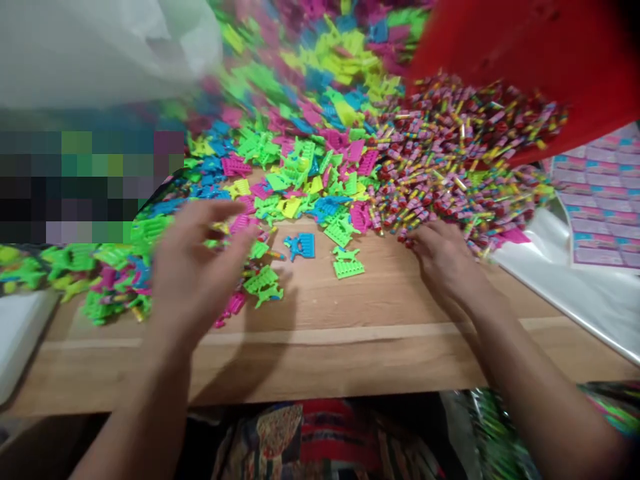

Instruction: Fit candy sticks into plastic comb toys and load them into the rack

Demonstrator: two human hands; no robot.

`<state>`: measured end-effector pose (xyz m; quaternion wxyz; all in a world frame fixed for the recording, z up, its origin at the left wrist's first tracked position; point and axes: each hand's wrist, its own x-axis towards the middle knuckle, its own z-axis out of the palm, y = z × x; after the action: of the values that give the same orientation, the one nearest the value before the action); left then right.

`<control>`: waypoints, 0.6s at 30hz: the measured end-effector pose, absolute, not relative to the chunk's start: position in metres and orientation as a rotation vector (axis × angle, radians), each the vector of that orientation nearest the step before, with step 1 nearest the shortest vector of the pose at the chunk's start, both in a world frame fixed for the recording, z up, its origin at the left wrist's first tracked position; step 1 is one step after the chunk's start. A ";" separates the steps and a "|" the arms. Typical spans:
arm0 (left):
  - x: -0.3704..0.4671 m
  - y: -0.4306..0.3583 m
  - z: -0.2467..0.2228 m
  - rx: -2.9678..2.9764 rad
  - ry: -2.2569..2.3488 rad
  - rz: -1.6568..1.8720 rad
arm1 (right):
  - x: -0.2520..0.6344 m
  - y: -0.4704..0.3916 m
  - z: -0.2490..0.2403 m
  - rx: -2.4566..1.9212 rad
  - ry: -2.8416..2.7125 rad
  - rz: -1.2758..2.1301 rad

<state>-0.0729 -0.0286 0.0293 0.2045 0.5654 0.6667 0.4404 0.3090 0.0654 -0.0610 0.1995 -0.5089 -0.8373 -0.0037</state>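
My left hand (203,260), slightly blurred, hovers over the left of the wooden table with thumb and fingers apart and nothing visible between them. Beneath and beside it lie small plastic combs with animal-shaped tops, among them a green comb (264,285). A blue comb (303,245) and another green comb (349,263) lie singly between my hands. At the front edge of a heap of small pink-and-yellow tubes (425,160), my right hand (445,257) has its fingers closed together. A red-ended tube (406,239) shows at its fingertips; the rest of the grip is hidden.
A large heap of mixed-colour combs (300,160) spreads across the back. Behind the tubes stands a red container (525,60). A white bag (100,53) bulges at the back left. Printed card sheets (605,200) and white plastic film (575,287) lie on the right.
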 end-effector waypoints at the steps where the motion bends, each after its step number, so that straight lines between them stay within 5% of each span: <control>1: -0.062 -0.020 0.024 1.741 1.910 1.110 | 0.306 0.063 -0.062 -1.396 -2.355 -0.005; 9: -0.023 0.025 -0.022 2.167 2.108 0.228 | 0.294 0.034 -0.057 -1.254 -2.451 0.093; 18: -0.011 0.016 -0.029 1.603 1.560 0.925 | 0.241 -0.008 -0.038 -1.353 -1.967 0.758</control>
<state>-0.0112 0.0162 -0.0290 0.3526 0.6196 0.6032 0.3577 0.2414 -0.0083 -0.0382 0.3132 -0.5131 -0.7457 0.2873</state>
